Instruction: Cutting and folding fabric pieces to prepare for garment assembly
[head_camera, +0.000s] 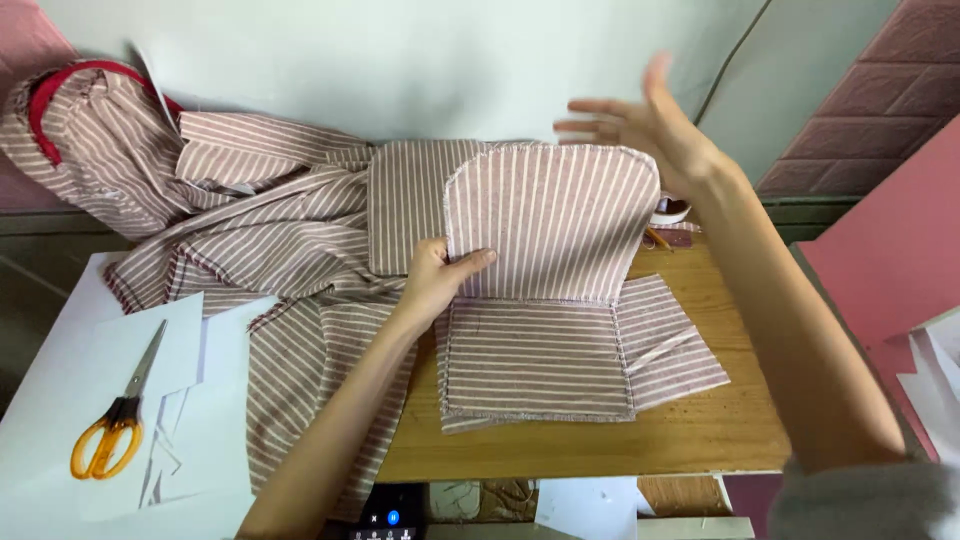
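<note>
A brown and white striped fabric piece with rounded top corners (555, 220) stands lifted upright above a flat stack of matching striped pieces (540, 365) on the wooden table (700, 430). My left hand (440, 275) pinches the lifted piece at its lower left edge. Raised behind the piece's upper right corner is my right hand (645, 125), fingers spread and holding nothing. A striped strip (670, 345) lies to the right of the stack.
A large heap of the same striped cloth (230, 210) with red trim covers the table's left and back. Orange-handled scissors (115, 425) lie on white paper sheets (70, 350) at the left. A small white dish (670, 212) sits behind the fabric. Pink walls stand at right.
</note>
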